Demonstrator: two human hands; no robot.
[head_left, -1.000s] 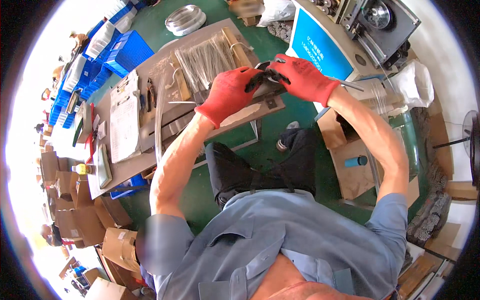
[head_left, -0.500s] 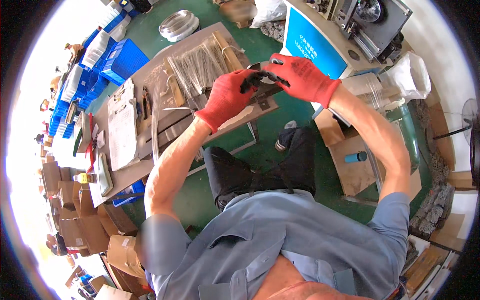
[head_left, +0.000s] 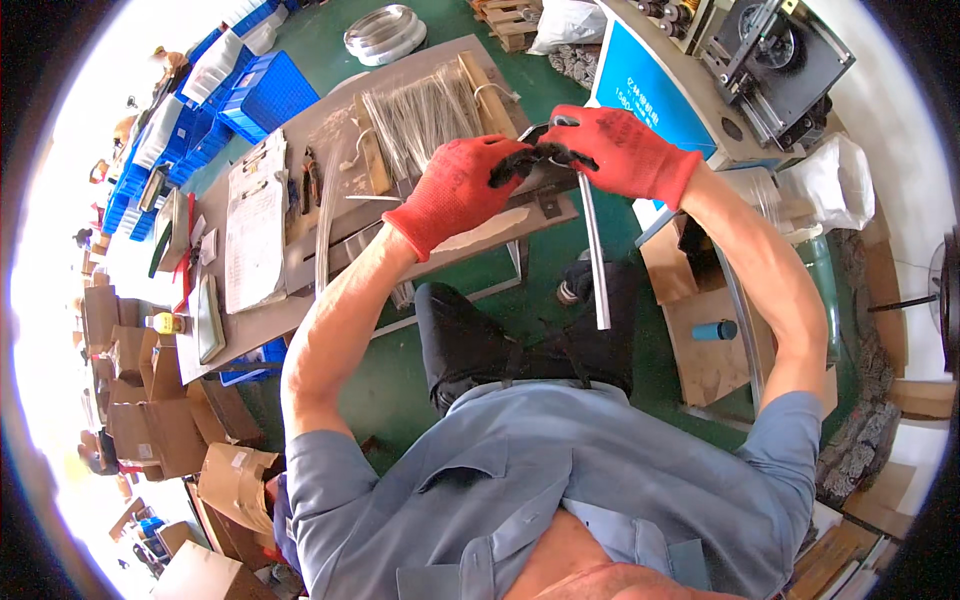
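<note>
"Around 1–2 o'clock, what's the R hand [head_left: 635, 155] got?"

"Red glove, fingers curled, pinching a thin metal strip [head_left: 597, 250] — strip hangs down out of the grip, approx. 2 to 3 o'clock, lower end in front of the dark trousers [head_left: 590, 350]."

"And the L hand [head_left: 455, 195]?"

"Nr 12, red glove too, dark fingertips bunched toward the thumb, right up by the R fingertips. Can't tell what it's pinching, if anything; gloves hide it."

"OK, what's on the table [head_left: 240, 335]?"

"Thin pale rods [head_left: 415, 120] btwn two wooden bars, 11 to 12, just past the L hand. Pliers [head_left: 313, 180] at 10, then papers [head_left: 255, 235] btwn 9 and 10."

"Further out?"

"Blue crates [head_left: 268, 98] abt 10:30, silvery coil [head_left: 385, 35] at 11 on the green floor, machine w/ blue panel [head_left: 628, 60] at 1. Blue cylinder [head_left: 713, 330] abt 3 — lying on a brown board [head_left: 705, 370], well apart from both hands."
</note>
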